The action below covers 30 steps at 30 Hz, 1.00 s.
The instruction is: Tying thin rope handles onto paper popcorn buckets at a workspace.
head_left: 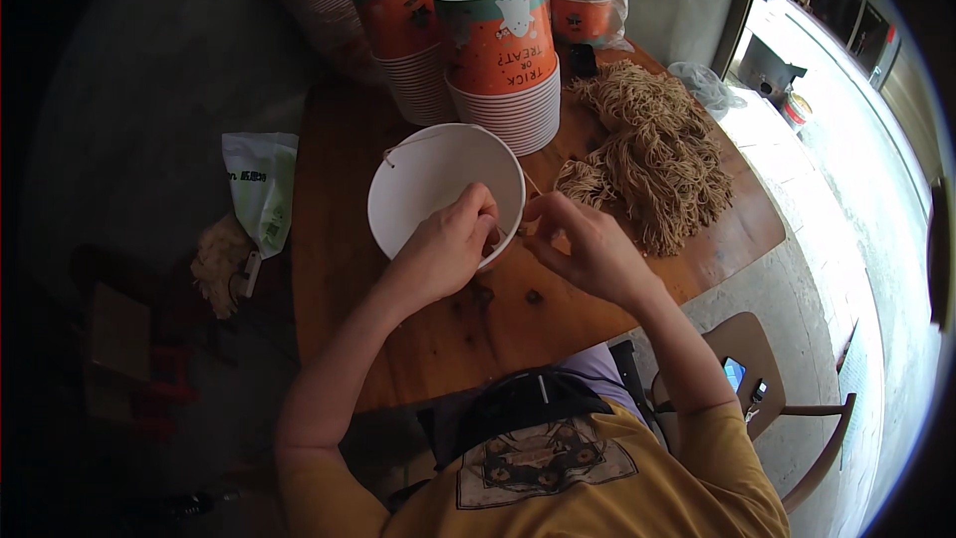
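A white paper bucket (408, 194) sits on the wooden table with its open mouth toward me. A tan cord (389, 157) hangs at its left inner wall, and more of that cord shows beside the right rim. My left hand (458, 234) reaches into the bucket with fingers curled against the right inner wall; what they pinch is hidden. Just outside the same rim, my right hand (588, 244) is closed, thumb and fingers together on the cord.
Tall stacks of orange and green printed paper buckets (498, 40) stand upside down behind. A heap of tan cords (657, 159) covers the right of the wooden table (398, 359). Bagged stacks (319, 0) fill the back. A chair (747, 339) holding a phone (734, 373) stands right.
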Each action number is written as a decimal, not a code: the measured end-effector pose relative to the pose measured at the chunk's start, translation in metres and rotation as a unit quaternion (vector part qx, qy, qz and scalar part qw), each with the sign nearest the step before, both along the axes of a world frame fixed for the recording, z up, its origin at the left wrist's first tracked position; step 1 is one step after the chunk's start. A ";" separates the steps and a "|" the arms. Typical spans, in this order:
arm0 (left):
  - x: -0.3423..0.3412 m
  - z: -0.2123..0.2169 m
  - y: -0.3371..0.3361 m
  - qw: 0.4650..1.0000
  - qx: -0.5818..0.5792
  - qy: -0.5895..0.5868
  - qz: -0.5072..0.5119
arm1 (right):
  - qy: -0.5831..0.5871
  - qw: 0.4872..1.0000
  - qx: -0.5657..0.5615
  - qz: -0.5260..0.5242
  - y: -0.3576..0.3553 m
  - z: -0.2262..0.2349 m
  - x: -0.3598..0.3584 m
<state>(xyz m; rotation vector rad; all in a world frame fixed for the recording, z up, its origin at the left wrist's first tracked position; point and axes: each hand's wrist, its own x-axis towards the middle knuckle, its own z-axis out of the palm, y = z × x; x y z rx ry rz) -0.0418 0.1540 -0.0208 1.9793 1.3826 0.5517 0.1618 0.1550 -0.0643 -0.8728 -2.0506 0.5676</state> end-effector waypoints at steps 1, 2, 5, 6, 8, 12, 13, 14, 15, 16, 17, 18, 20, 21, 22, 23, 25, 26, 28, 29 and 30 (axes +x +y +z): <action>0.001 0.001 0.000 0.999 -0.033 -0.019 0.015 | -0.001 1.000 0.000 -0.001 0.002 0.004 0.006; 0.001 -0.001 0.002 0.999 -0.032 -0.020 0.014 | -0.015 1.000 0.004 0.013 0.003 0.011 0.011; 0.001 -0.010 0.009 0.997 0.011 -0.079 -0.002 | -0.003 0.999 -0.029 0.031 0.007 0.021 0.021; 0.002 -0.012 0.012 0.994 0.022 -0.104 0.004 | -0.008 0.998 -0.038 0.042 0.008 0.026 0.023; 0.005 -0.012 0.016 0.991 0.036 -0.129 0.009 | -0.013 0.997 -0.046 0.052 0.012 0.031 0.025; 0.012 -0.003 0.019 0.966 -0.085 -0.234 0.063 | -0.033 0.997 -0.014 0.071 0.022 0.035 0.029; 0.012 0.000 0.019 0.957 -0.119 -0.257 0.068 | -0.046 0.996 -0.005 0.078 0.024 0.036 0.029; 0.012 0.001 0.019 0.957 -0.117 -0.258 0.068 | -0.046 0.996 -0.003 0.078 0.025 0.039 0.030; 0.013 0.002 0.019 0.945 -0.139 -0.290 0.064 | -0.047 0.995 -0.002 0.089 0.025 0.043 0.029; 0.013 0.003 0.019 0.931 -0.160 -0.322 0.059 | -0.048 0.994 -0.001 0.099 0.025 0.048 0.028; 0.013 0.003 0.019 0.932 -0.158 -0.322 0.059 | -0.049 0.994 0.001 0.099 0.025 0.054 0.027; 0.014 0.003 0.020 0.926 -0.167 -0.334 0.056 | -0.045 0.992 -0.043 0.109 0.024 0.059 0.026; 0.016 0.002 0.021 0.921 -0.173 -0.346 0.052 | -0.041 0.988 -0.085 0.118 0.029 0.063 0.022; 0.020 0.001 0.022 0.919 -0.165 -0.354 0.047 | -0.038 0.990 -0.036 0.131 0.032 0.062 0.021; 0.025 0.001 0.022 0.918 -0.158 -0.361 0.042 | -0.034 0.989 0.013 0.143 0.036 0.062 0.019; 0.031 0.001 0.019 0.910 -0.147 -0.384 0.049 | -0.034 0.989 0.015 0.142 0.038 0.065 0.017; 0.033 0.001 0.017 0.908 -0.147 -0.390 0.053 | -0.037 0.985 0.024 0.165 0.043 0.071 0.012; 0.033 0.001 0.017 0.904 -0.150 -0.396 0.059 | -0.037 0.985 0.027 0.164 0.049 0.073 0.009; 0.021 -0.006 0.022 0.913 -0.178 -0.367 0.027 | -0.039 0.977 0.015 0.210 0.061 0.071 0.004; 0.017 -0.007 0.024 0.918 -0.208 -0.337 -0.003 | -0.038 0.977 0.017 0.209 0.064 0.071 0.001; 0.017 -0.006 0.023 0.919 -0.207 -0.336 -0.005 | -0.043 0.976 -0.015 0.212 0.066 0.071 -0.001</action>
